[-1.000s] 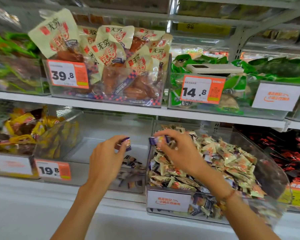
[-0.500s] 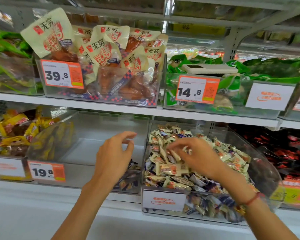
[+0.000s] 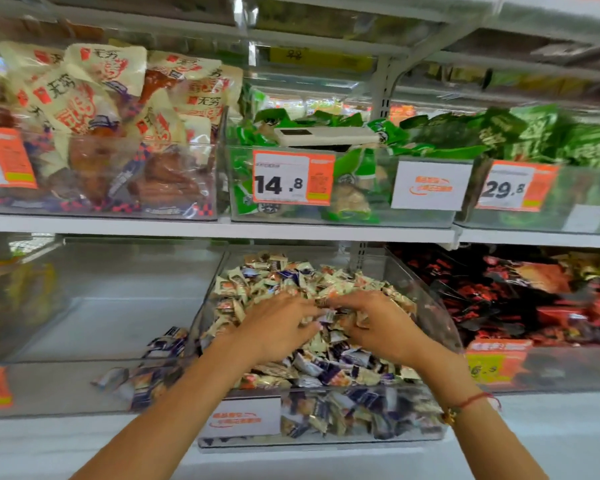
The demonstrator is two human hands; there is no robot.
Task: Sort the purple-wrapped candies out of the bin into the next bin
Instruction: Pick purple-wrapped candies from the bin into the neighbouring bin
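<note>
White shop shelving, flat and matte, stacked in tiers with clear hard-plastic bins.

Nearest: bare forearms reaching up from the bottom edge, a thin red string bracelet with a gold bead on the right wrist. Left hand and right hand both palm-down on the heap inside the candy bin, fingertips meeting at the middle of the heap. Fingers curled down into the wrappers; blur hides whether either hand pinches a piece, so cannot tell.

Candy bin: clear, slant-fronted, a white label card on its front wall. Filled with small crinkled pillow-shaped wrappers, mostly cream and tan with orange print. Purple-wrapped candies mixed in, glossy, thickest along the bin's front wall and below the hands, a few more toward its back.

Just left of the candy bin: the next bin, clear, smooth-floored, with a small cluster of sorted purple candies in the front corner nearest the candy bin. Right of the candy bin: red-and-black crumpled packets.

Farther, on the tier above the candy bin: green foil packs behind an orange price tag reading 14.8, a white flat device lying on top of them. Left of those, cream vacuum pouches of brown meat.
</note>
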